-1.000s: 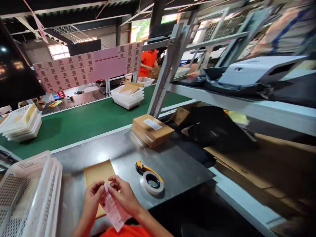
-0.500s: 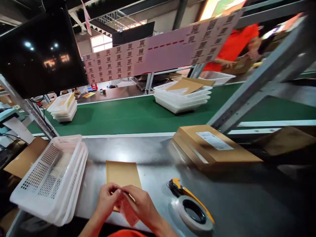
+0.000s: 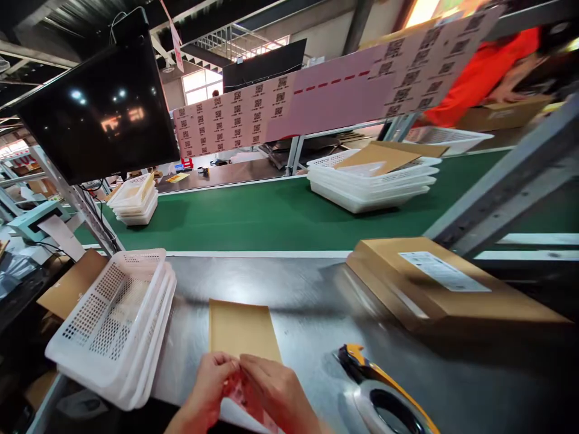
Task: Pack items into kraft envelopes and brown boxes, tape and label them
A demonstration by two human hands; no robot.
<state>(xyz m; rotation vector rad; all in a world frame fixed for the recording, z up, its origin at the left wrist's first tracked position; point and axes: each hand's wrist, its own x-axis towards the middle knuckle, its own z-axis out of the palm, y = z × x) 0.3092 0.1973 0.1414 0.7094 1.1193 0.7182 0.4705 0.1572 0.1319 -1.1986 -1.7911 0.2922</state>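
My left hand and my right hand meet at the near edge of the steel table, both pinching a pink printed slip. The slip is mostly hidden under my fingers. It sits over the near end of a flat brown envelope lying on the table. A tape dispenser with a yellow and black handle lies just right of my right hand.
Stacked white perforated baskets sit at the left. Flat brown cartons with a white label lie at the right. Beyond runs a green conveyor belt carrying white tray stacks. A dark monitor hangs at upper left; a person in orange works behind.
The view swung left and dipped toward the table. My hands stayed together on the pink slip, which has gone from held up and visible to folded low over the envelope.
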